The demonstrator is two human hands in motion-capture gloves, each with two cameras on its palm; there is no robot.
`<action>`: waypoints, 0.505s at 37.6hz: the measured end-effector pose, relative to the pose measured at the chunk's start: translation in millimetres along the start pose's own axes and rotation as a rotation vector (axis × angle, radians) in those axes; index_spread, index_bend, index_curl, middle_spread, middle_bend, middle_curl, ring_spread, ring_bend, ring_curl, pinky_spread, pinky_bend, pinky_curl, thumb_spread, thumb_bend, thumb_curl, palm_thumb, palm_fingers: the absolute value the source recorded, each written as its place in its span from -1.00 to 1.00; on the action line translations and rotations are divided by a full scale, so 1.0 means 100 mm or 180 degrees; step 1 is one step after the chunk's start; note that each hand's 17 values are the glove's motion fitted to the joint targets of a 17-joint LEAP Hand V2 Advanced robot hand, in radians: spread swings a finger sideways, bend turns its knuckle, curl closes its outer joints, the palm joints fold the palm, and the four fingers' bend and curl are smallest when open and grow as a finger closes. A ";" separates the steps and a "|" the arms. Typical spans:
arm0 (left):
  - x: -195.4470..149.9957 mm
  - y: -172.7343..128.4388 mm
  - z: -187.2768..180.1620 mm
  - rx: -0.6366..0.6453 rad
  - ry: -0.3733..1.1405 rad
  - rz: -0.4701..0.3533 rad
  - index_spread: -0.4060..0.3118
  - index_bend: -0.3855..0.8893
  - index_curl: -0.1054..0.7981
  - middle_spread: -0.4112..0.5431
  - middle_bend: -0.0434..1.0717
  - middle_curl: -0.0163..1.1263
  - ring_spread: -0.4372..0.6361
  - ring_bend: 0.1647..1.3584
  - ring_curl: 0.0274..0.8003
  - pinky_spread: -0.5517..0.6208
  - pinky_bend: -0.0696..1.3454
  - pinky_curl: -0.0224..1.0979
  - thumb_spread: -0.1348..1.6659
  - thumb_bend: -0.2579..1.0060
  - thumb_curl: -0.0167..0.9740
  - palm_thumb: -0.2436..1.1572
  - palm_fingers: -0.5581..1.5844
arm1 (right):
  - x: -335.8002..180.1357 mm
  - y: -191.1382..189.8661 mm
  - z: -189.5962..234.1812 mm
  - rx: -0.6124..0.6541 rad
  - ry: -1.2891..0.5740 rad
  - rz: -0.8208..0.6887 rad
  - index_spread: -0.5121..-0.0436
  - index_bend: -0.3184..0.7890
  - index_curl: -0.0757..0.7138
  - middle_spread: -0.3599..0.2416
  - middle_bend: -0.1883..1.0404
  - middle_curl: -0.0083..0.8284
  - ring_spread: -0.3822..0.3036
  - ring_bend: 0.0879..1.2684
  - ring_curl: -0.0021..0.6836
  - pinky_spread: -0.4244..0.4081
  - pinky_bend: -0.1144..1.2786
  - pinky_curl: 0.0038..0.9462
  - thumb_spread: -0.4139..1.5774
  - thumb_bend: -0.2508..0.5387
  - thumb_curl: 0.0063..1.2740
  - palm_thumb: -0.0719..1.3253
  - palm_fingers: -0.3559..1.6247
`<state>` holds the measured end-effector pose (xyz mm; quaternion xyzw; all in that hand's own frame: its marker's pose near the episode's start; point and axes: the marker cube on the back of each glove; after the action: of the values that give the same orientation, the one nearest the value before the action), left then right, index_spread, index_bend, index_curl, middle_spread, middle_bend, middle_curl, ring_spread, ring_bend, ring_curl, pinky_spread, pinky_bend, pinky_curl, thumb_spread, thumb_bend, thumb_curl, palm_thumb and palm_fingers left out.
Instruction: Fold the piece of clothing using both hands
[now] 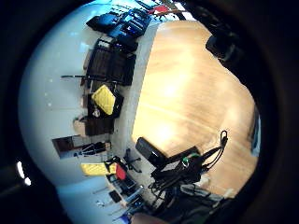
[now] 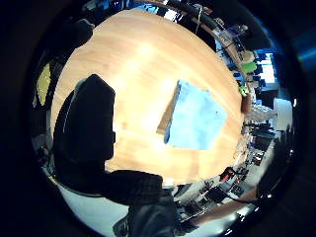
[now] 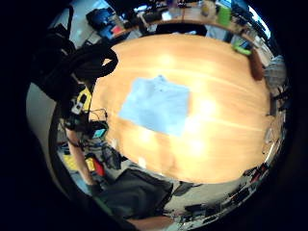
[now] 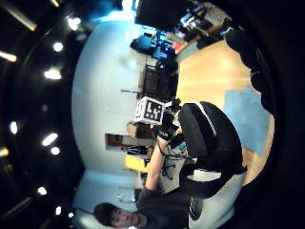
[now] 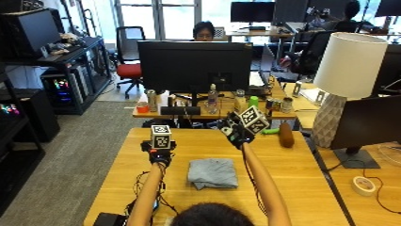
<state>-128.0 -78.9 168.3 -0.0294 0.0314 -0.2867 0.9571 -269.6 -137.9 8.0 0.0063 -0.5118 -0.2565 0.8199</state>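
A blue-grey piece of clothing (image 5: 213, 173) lies folded into a small rectangle on the wooden table (image 5: 294, 179), right in front of me. It also shows flat on the wood in the palm views (image 2: 195, 121) (image 3: 156, 105). My left hand (image 5: 161, 157) hovers above the table, to the left of the cloth and apart from it. My right hand (image 5: 236, 133) is raised higher, beyond the cloth's far right corner. Neither hand touches or holds anything, and their fingers look relaxed.
A brown cylinder (image 5: 285, 135) and a green object (image 5: 269, 131) lie at the table's far right. A black box (image 5: 109, 220) sits at the near left corner. A big monitor (image 5: 194, 66) stands on the desk beyond, and a white lamp (image 5: 341, 89) at right.
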 end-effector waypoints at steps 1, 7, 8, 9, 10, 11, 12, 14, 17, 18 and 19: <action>0.04 -0.04 0.00 0.0025 0.0037 0.0059 -0.28 0.09 0.21 0.00 -0.69 -0.59 0.04 -0.35 -0.31 0.12 -0.35 -0.35 0.70 -0.53 -0.52 -0.30 -0.08 | 0.04 0.02 -0.15 0.0097 0.0158 0.0176 0.11 -0.28 -0.49 0.04 -0.38 0.03 -0.25 -0.03 0.20 -0.27 0.21 -0.17 0.60 -0.43 -0.49 0.19 0.16; 0.29 -0.06 -0.20 0.0138 0.0133 0.0312 -0.29 0.08 0.21 -0.02 -0.70 -0.59 0.01 -0.36 -0.30 0.10 -0.36 -0.34 0.71 -0.54 -0.51 -0.28 -0.07 | 0.29 0.32 -0.87 0.0654 0.0815 0.0860 0.09 -0.27 -0.46 0.04 -0.37 0.03 -0.23 -0.08 0.17 -0.21 0.16 -0.21 0.65 -0.41 -0.52 0.16 0.18; 0.33 -0.05 -0.22 0.0134 0.0150 0.0343 -0.28 0.08 0.21 -0.02 -0.70 -0.59 0.00 -0.37 -0.30 0.09 -0.37 -0.34 0.70 -0.55 -0.52 -0.28 -0.07 | 0.33 0.36 -0.93 0.0664 0.0841 0.0897 0.08 -0.27 -0.45 0.04 -0.37 0.03 -0.22 -0.09 0.16 -0.20 0.14 -0.22 0.66 -0.40 -0.52 0.16 0.18; 0.37 -0.04 -0.24 0.0126 0.0164 0.0370 -0.28 0.08 0.22 -0.02 -0.70 -0.59 0.00 -0.37 -0.30 0.09 -0.37 -0.34 0.71 -0.56 -0.52 -0.29 -0.07 | 0.39 0.39 -0.98 0.0666 0.0865 0.0930 0.07 -0.27 -0.45 0.04 -0.37 0.04 -0.22 -0.09 0.16 -0.19 0.13 -0.22 0.66 -0.40 -0.52 0.16 0.18; 0.41 -0.04 -0.25 0.0113 0.0174 0.0394 -0.28 0.08 0.22 -0.02 -0.70 -0.59 0.00 -0.37 -0.29 0.09 -0.37 -0.34 0.71 -0.56 -0.52 -0.29 -0.07 | 0.44 0.41 -1.02 0.0666 0.0890 0.0960 0.07 -0.27 -0.44 0.04 -0.36 0.04 -0.21 -0.10 0.16 -0.18 0.12 -0.23 0.67 -0.40 -0.53 0.16 0.18; 0.44 -0.05 -0.26 0.0096 0.0180 0.0416 -0.28 0.08 0.22 -0.02 -0.71 -0.59 -0.01 -0.37 -0.29 0.09 -0.37 -0.34 0.71 -0.56 -0.52 -0.29 -0.07 | 0.50 0.42 -1.06 0.0665 0.0916 0.0988 0.07 -0.27 -0.44 0.04 -0.36 0.04 -0.21 -0.10 0.16 -0.17 0.11 -0.23 0.67 -0.40 -0.53 0.16 0.18; 0.48 -0.06 -0.26 0.0080 0.0183 0.0435 -0.28 0.08 0.22 -0.02 -0.71 -0.60 -0.01 -0.38 -0.29 0.09 -0.37 -0.33 0.71 -0.57 -0.52 -0.29 -0.07 | 0.55 0.43 -1.09 0.0664 0.0941 0.1014 0.07 -0.27 -0.43 0.04 -0.36 0.04 -0.20 -0.12 0.16 -0.16 0.09 -0.24 0.68 -0.40 -0.53 0.16 0.17; 0.52 -0.05 -0.28 0.0087 0.0182 0.0438 -0.28 0.07 0.22 -0.03 -0.71 -0.60 -0.01 -0.38 -0.29 0.09 -0.38 -0.33 0.71 -0.57 -0.52 -0.29 -0.07 | 0.65 0.43 -1.12 0.0647 0.0973 0.1061 0.06 -0.26 -0.42 0.04 -0.35 0.05 -0.19 -0.13 0.16 -0.13 0.07 -0.25 0.68 -0.40 -0.54 0.16 0.16; 0.47 0.15 -0.47 0.0267 0.0140 0.0299 -0.28 0.07 0.22 -0.03 -0.71 -0.60 -0.01 -0.39 -0.28 0.08 -0.38 -0.33 0.71 -0.58 -0.52 -0.28 -0.07 | 0.80 0.41 -1.16 0.0593 0.1000 0.1125 0.06 -0.26 -0.40 0.04 -0.35 0.05 -0.18 -0.16 0.15 -0.10 0.04 -0.26 0.69 -0.40 -0.54 0.15 0.15; 0.45 0.20 -0.52 0.0346 0.0113 0.0228 -0.28 0.06 0.22 -0.03 -0.71 -0.61 -0.01 -0.39 -0.28 0.08 -0.38 -0.32 0.71 -0.59 -0.52 -0.29 -0.07 | 0.82 0.41 -1.17 0.0579 0.1014 0.1149 0.06 -0.25 -0.40 0.04 -0.34 0.05 -0.17 -0.17 0.14 -0.08 0.02 -0.27 0.70 -0.40 -0.54 0.15 0.14; 0.43 0.22 -0.56 0.0418 0.0081 0.0158 -0.28 0.06 0.22 -0.03 -0.71 -0.61 -0.02 -0.39 -0.28 0.08 -0.38 -0.32 0.71 -0.59 -0.52 -0.28 -0.07 | 0.83 0.42 -1.18 0.0570 0.1032 0.1177 0.06 -0.26 -0.40 0.04 -0.35 0.05 -0.16 -0.17 0.15 -0.07 0.02 -0.26 0.70 -0.39 -0.55 0.15 0.15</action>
<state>-84.5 -86.3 109.2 0.0379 0.0254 -0.2646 0.9633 -124.5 -166.7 33.0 0.0263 -0.3868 -0.0515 0.9203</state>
